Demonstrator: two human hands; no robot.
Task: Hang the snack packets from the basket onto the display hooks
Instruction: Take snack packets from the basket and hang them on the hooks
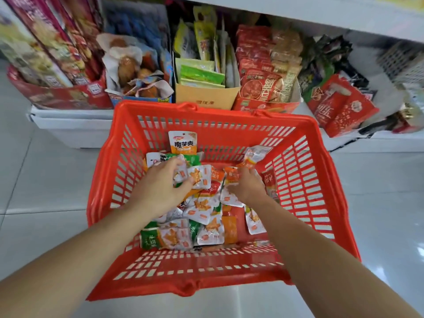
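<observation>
From my remote seat I look straight down into the red basket, which sits on the pale tiled floor and fills the middle of the frame. The snack packets lie in a loose heap on its bottom, mostly silver with orange print, a few green or orange. One orange-and-white packet leans upright against the far wall.

Both hands are down in the heap. The left hand, left of centre, has its fingers curled over the top of a silver packet, and the thumb presses that packet's near left edge, so it is pinched between thumb and fingers. The packet juts out to the right of the hand.

The right hand, just right of centre, is bent down onto an orange packet at its fingertips. The back of the hand hides most of the fingers, and I cannot tell whether they pinch it or merely touch it.

Along the top of the frame, a low white shelf carries open boxes of other snacks (a plain cardboard box sits just behind the basket's far rim).
</observation>
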